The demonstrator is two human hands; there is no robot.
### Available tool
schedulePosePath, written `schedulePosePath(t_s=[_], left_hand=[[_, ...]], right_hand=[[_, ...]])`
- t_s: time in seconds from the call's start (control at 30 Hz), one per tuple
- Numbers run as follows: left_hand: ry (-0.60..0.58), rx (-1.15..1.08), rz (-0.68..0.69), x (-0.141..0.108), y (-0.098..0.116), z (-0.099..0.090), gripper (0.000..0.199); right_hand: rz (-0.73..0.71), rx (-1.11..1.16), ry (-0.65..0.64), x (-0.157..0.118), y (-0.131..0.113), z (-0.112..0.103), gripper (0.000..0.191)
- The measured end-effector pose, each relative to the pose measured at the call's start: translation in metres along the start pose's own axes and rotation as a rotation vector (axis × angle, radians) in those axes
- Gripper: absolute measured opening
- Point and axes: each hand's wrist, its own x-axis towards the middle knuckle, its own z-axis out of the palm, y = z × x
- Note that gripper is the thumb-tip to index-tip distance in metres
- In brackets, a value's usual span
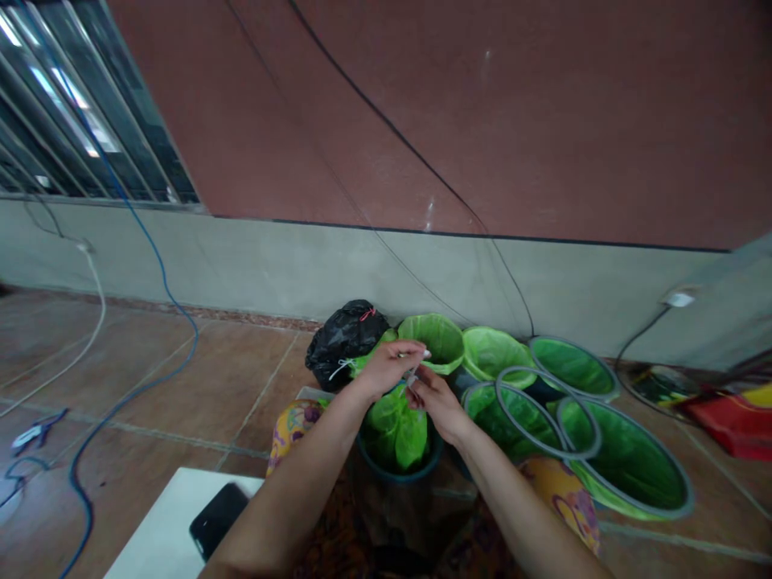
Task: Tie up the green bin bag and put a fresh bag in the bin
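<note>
Both hands meet in front of me, above a dark round bin that holds bright green netting (411,434). My left hand (392,366) has its fingers closed on something small and whitish near the fingertips, too small to make out. Close beside it, my right hand (437,402) has its fingers bent together around a small pale item that I cannot identify. The green netting hangs just below the fingers.
Several green-lined bins (627,454) stand to the right, with loose grey rings (503,402) on them. A black bag (346,334) leans by the wall. At lower left are a phone (218,519) on a white surface (160,527) and a blue hose (136,390).
</note>
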Motion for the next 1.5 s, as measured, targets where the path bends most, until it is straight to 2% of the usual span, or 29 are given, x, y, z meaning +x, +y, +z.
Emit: schedulePosePath(t_s=[0.07, 0.13, 0.23, 0.37, 0.43, 0.5, 0.57, 0.7, 0.8, 0.87, 0.93, 1.0, 1.07, 1.13, 1.27, 1.33, 1.4, 1.5], left_hand=[[-0.026, 0.08, -0.003, 0.003, -0.002, 0.0, 0.029], [0.014, 0.127, -0.023, 0.005, -0.012, -0.004, 0.028], [0.121, 0.094, -0.027, 0.002, -0.045, -0.012, 0.024], [-0.192, 0.019, -0.107, -0.013, -0.097, -0.013, 0.023], [-0.247, 0.087, -0.138, -0.018, -0.113, -0.011, 0.029], [-0.19, 0.151, -0.169, -0.017, -0.12, -0.009, 0.032], [-0.08, 0.118, -0.178, -0.013, -0.121, -0.01, 0.031], [0.142, -0.315, -0.234, -0.004, -0.126, -0.016, 0.03], [0.202, -0.501, -0.324, -0.005, -0.135, -0.017, 0.029], [0.163, -0.425, -0.326, -0.007, -0.139, -0.016, 0.026], [0.096, -0.292, -0.29, -0.008, -0.14, -0.014, 0.024], [0.032, -0.181, -0.255, -0.007, -0.139, -0.013, 0.025], [-0.031, -0.13, -0.241, -0.005, -0.137, -0.013, 0.026], [-0.089, -0.11, -0.234, -0.003, -0.135, -0.016, 0.027], [-0.165, -0.088, -0.24, -0.003, -0.134, -0.023, 0.027], [-0.175, -0.103, -0.261, -0.005, -0.135, -0.023, 0.026], [-0.18, -0.138, -0.274, -0.007, -0.136, -0.023, 0.027], [-0.182, -0.206, -0.272, -0.01, -0.136, -0.02, 0.029]], right_hand=[[0.004, -0.05, -0.013, 0.005, 0.002, 0.001, 0.036], [0.023, -0.098, 0.013, 0.009, 0.002, -0.002, 0.037], [0.033, -0.119, 0.015, 0.01, -0.001, -0.008, 0.04], [0.031, -0.006, 0.001, 0.01, -0.004, -0.016, 0.04], [0.039, 0.055, 0.034, 0.013, -0.005, -0.022, 0.039], [0.041, 0.09, 0.095, 0.016, -0.006, -0.031, 0.039], [0.033, 0.087, 0.171, 0.018, -0.007, -0.042, 0.041], [0.05, -0.037, 0.306, 0.008, 0.003, -0.066, 0.046], [0.108, -0.29, 0.356, -0.008, 0.027, -0.079, 0.041], [0.115, -0.528, 0.279, -0.019, 0.046, -0.082, 0.033], [0.136, -0.755, 0.086, -0.028, 0.062, -0.081, 0.025], [0.217, -0.936, -0.136, -0.033, 0.068, -0.075, 0.02], [0.304, -1.081, -0.275, -0.032, 0.062, -0.066, 0.024], [0.301, -1.212, -0.293, -0.026, 0.048, -0.054, 0.026], [0.139, -1.465, -0.205, -0.01, 0.012, -0.034, 0.022], [0.093, -1.541, -0.204, -0.002, 0.002, -0.028, 0.022], [0.044, -1.528, -0.238, 0.005, -0.003, -0.023, 0.023], [0.0, -1.35, -0.266, 0.017, -0.004, -0.018, 0.026]])
